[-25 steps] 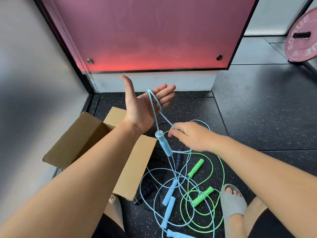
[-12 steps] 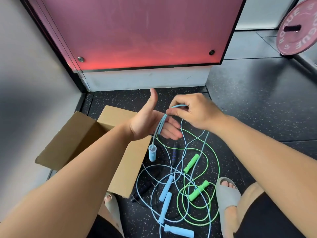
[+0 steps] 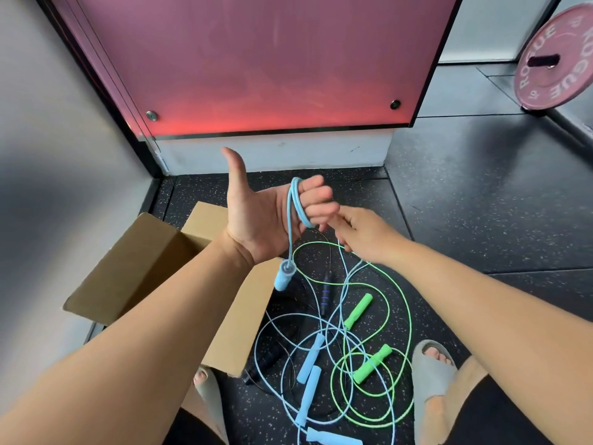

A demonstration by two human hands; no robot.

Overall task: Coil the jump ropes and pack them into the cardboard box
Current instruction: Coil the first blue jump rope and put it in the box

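My left hand [image 3: 266, 213] is raised palm-up with the thumb pointing up and its fingers curled round loops of a light blue jump rope [image 3: 292, 216]. That rope's blue handle [image 3: 283, 277] dangles below my wrist. Just to the right, my right hand [image 3: 362, 234] pinches the same rope's cord as it leads down to the floor. An open cardboard box [image 3: 144, 268] lies on the floor at the left, partly hidden under my left forearm. More ropes lie tangled on the floor: a green rope [image 3: 398, 316] with green handles [image 3: 358, 311], further blue handles [image 3: 310, 358] and a black rope [image 3: 325, 292].
The floor is dark speckled rubber. A red panel [image 3: 256, 65] and white base stand close ahead, a grey wall at the left. A red weight plate [image 3: 558, 59] leans at the far right. My sandalled feet [image 3: 433, 370] are beside the rope pile.
My left hand turned upright and its fingers curled in over the blue cord. My right hand came down and right from above the palm, laying another loop round the left fingers.
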